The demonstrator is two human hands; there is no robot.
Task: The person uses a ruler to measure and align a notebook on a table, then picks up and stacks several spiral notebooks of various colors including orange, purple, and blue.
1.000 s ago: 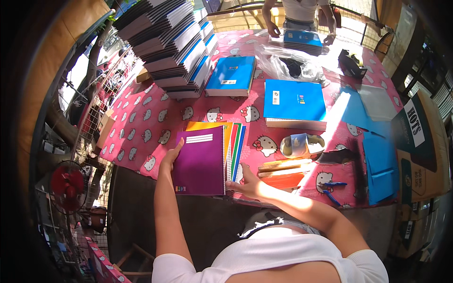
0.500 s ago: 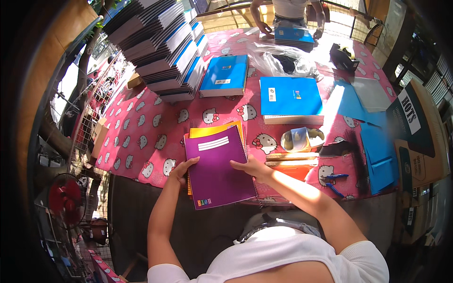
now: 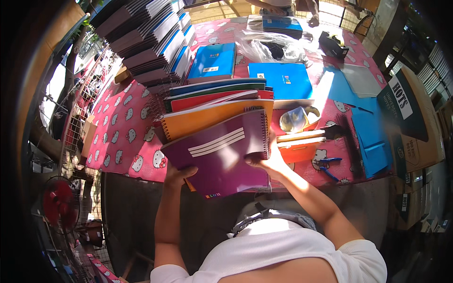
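A bundle of spiral notebooks is gripped between my two hands, tilted up over the table's near edge. At its front is a purple notebook (image 3: 218,162) with white stripes on its cover. Behind that fan out an orange notebook (image 3: 203,119), a red notebook (image 3: 188,103) and others with green and blue covers. My left hand (image 3: 179,175) clasps the lower left edge, its thumb on the purple cover. My right hand (image 3: 270,158) clasps the right edge, thumb also in front. Most fingers of both hands are hidden behind the bundle.
Tall notebook stacks (image 3: 155,40) rise at the far left. Two blue-covered piles, a clear plastic bag (image 3: 292,54), a tape dispenser (image 3: 334,45), blue-handled pliers (image 3: 329,167) and a carton (image 3: 415,118) lie beyond and to the right. Another person (image 3: 278,5) stands across the table.
The notebook bundle has tipped more upright and its back books have spread apart, showing orange, red, green and blue covers. Both hands keep hold of it. The whole view has shifted slightly.
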